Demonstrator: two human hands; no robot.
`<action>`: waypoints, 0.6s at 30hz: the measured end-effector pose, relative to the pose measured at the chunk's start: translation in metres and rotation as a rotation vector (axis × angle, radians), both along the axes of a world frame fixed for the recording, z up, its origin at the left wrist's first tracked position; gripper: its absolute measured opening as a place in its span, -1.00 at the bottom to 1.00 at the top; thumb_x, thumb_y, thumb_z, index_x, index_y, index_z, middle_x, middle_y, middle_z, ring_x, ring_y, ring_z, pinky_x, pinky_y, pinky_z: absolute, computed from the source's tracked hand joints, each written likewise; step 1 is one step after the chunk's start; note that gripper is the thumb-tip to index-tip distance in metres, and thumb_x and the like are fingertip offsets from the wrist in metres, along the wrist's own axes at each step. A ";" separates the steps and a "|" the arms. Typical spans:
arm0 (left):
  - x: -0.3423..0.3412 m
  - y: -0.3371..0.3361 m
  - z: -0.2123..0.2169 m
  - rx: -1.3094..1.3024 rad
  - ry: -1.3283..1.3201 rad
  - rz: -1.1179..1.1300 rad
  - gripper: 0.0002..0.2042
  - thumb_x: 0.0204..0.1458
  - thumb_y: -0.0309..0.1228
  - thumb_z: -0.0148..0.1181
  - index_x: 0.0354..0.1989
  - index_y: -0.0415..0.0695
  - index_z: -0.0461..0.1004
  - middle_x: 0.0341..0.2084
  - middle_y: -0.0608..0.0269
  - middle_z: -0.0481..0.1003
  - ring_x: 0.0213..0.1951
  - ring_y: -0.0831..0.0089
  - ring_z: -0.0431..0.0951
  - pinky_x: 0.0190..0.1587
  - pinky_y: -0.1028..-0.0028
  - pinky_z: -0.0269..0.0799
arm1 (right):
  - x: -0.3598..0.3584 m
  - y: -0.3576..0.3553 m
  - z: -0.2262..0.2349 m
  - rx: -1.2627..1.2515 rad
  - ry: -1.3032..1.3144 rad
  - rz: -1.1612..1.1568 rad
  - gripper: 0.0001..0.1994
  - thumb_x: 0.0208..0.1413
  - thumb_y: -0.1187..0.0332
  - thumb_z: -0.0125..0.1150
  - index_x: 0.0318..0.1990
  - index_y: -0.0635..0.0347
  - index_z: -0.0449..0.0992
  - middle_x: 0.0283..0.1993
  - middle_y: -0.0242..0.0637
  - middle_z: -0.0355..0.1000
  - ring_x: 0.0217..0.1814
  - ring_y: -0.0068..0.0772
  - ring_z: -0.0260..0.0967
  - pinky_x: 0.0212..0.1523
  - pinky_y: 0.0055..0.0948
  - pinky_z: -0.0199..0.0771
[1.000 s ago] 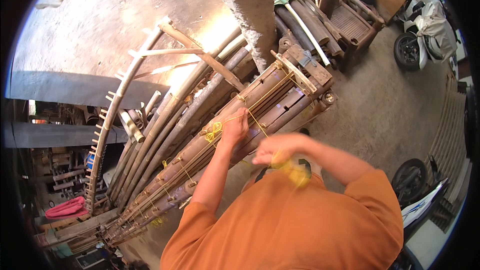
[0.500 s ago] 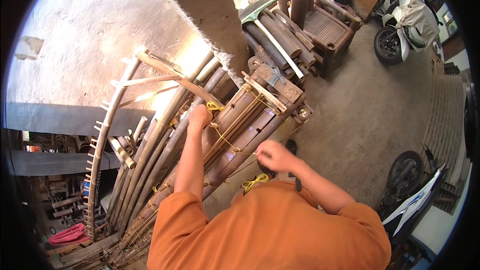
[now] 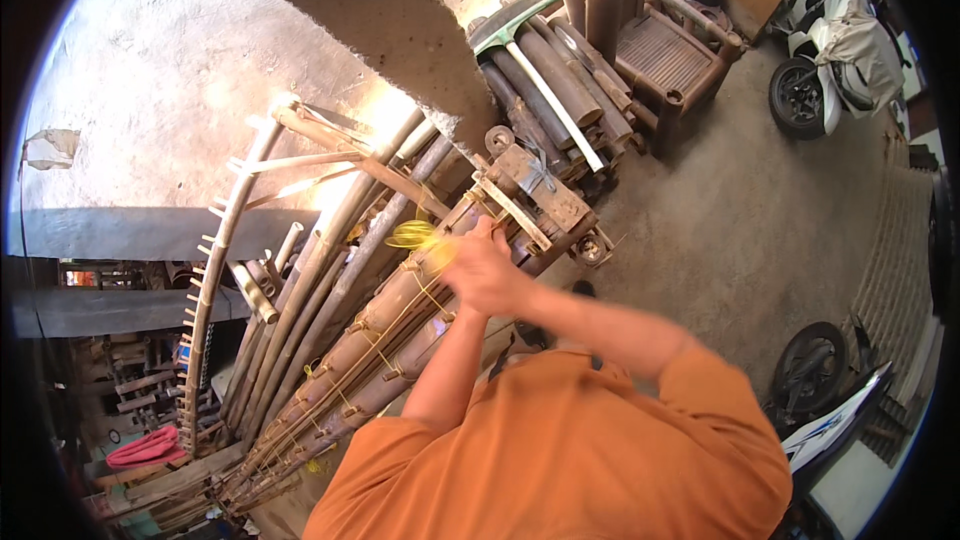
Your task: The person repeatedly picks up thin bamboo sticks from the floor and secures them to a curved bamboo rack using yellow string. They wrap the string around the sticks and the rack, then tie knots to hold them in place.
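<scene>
My hands are crossed closely together over the upper end of a long rack of thick brown bamboo tubes point(image 3: 376, 307). My right hand point(image 3: 478, 275), smeared by motion, lies in front with its fingers curled in. Loops of thin yellow cord point(image 3: 412, 234) hang at its left side, and it appears closed on that cord. Behind it, my left hand point(image 3: 487, 231) is mostly hidden; its fingers cannot be made out. Yellow cord bindings wrap the tubes at several places. A wooden block point(image 3: 545, 192) and a thin crossbar point(image 3: 513, 212) sit at the rack's end, just beyond my hands.
Bamboo poles point(image 3: 330, 265) lean left of the rack, beside a curved pegged strip point(image 3: 222, 275). Beyond stand a concrete post point(image 3: 400, 40), stacked tubes point(image 3: 560, 70) with a green-headed squeegee point(image 3: 545, 90), and a bamboo chair point(image 3: 660, 50). Motorbikes point(image 3: 835, 70) are at right.
My right hand has swung left and up across my left hand, and the yellow loops now show beside it. My left hand has shifted right along the rack. The view has moved slightly.
</scene>
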State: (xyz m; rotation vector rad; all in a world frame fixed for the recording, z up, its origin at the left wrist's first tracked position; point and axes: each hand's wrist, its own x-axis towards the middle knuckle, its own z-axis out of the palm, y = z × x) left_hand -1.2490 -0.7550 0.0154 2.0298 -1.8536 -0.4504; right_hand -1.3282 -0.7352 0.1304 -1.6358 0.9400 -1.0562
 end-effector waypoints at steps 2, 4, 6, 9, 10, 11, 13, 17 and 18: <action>0.001 -0.004 0.002 -0.061 0.279 -0.203 -0.87 0.13 -0.37 0.10 -0.22 -0.13 0.40 -0.35 0.16 0.42 -0.31 0.27 0.41 -0.23 0.27 0.31 | 0.002 -0.065 0.009 -0.130 0.571 0.598 -0.64 0.27 0.14 -0.09 -0.17 0.17 0.59 -0.22 -0.05 0.47 -0.04 -0.13 0.35 0.12 -0.09 0.17; 0.002 -0.007 0.005 -0.209 0.059 -0.118 -0.78 0.17 -0.37 0.03 -0.08 -0.17 0.44 -0.23 -0.08 0.48 -0.17 0.01 0.47 -0.12 0.12 0.29 | 0.002 -0.111 -0.009 -0.412 1.055 0.300 -0.45 0.25 -0.15 -0.16 -0.01 0.05 0.60 0.03 -0.04 0.46 0.11 -0.01 0.34 0.27 0.16 -0.03; -0.004 -0.010 0.026 0.048 0.202 -0.101 -0.74 0.20 -0.35 -0.01 -0.04 -0.19 0.48 -0.27 -0.16 0.54 -0.16 -0.10 0.52 -0.06 0.05 0.28 | -0.006 -0.154 -0.047 -0.393 1.274 0.262 -0.41 0.26 -0.20 -0.21 0.00 0.03 0.60 0.14 -0.06 0.40 0.17 0.06 0.28 0.26 0.31 -0.16; 0.000 -0.008 0.037 0.175 0.240 -0.044 -0.71 0.16 -0.30 0.00 -0.01 -0.10 0.50 -0.14 -0.14 0.52 -0.04 -0.10 0.48 0.05 0.00 0.23 | -0.012 -0.161 -0.035 0.047 0.482 0.550 -0.49 0.31 -0.03 -0.08 -0.45 0.22 0.54 -0.48 -0.22 0.46 -0.40 -0.34 0.35 -0.26 -0.27 0.34; 0.000 -0.010 0.032 0.094 0.135 -0.060 -0.73 0.18 -0.30 0.00 -0.05 -0.11 0.52 -0.21 -0.11 0.54 -0.10 -0.08 0.51 0.03 0.03 0.25 | -0.013 -0.143 -0.022 0.348 -0.078 0.483 -0.49 0.29 -0.03 -0.03 -0.53 0.23 0.44 -0.60 -0.32 0.40 -0.57 -0.47 0.19 -0.47 -0.38 0.26; 0.003 -0.006 0.025 0.027 0.030 -0.073 -0.74 0.19 -0.29 0.00 -0.10 -0.11 0.54 -0.28 -0.08 0.55 -0.16 -0.06 0.54 0.02 0.06 0.26 | -0.035 -0.125 0.009 0.548 -0.318 0.598 -0.50 0.28 -0.01 0.00 -0.53 0.26 0.42 -0.59 -0.32 0.39 -0.55 -0.50 0.17 -0.45 -0.37 0.24; 0.005 0.001 0.019 -0.017 -0.022 -0.047 -0.75 0.21 -0.28 0.00 -0.14 -0.12 0.56 -0.34 -0.05 0.57 -0.25 -0.02 0.56 -0.02 0.12 0.31 | -0.088 -0.063 0.044 -0.089 -0.090 0.729 -0.53 0.29 0.07 0.00 -0.57 0.25 0.38 -0.63 -0.23 0.33 -0.58 -0.39 0.19 -0.44 -0.30 0.27; -0.004 -0.012 0.032 0.006 0.235 -0.045 -0.78 0.22 -0.33 -0.01 -0.21 -0.15 0.56 -0.34 0.00 0.58 -0.23 0.13 0.58 -0.07 0.24 0.35 | -0.119 0.033 -0.129 -0.153 0.306 0.374 -0.58 0.24 0.17 0.00 -0.60 0.31 0.36 -0.64 0.01 0.33 -0.56 0.16 0.23 -0.42 -0.11 0.33; -0.001 -0.010 0.029 -0.030 0.416 -0.030 -0.79 0.22 -0.36 0.01 -0.24 -0.19 0.55 -0.37 0.10 0.59 -0.27 0.28 0.57 -0.12 0.29 0.39 | -0.120 0.041 -0.119 -0.040 0.301 0.382 -0.57 0.24 0.18 -0.01 -0.61 0.30 0.36 -0.64 0.00 0.33 -0.56 0.16 0.24 -0.40 -0.10 0.34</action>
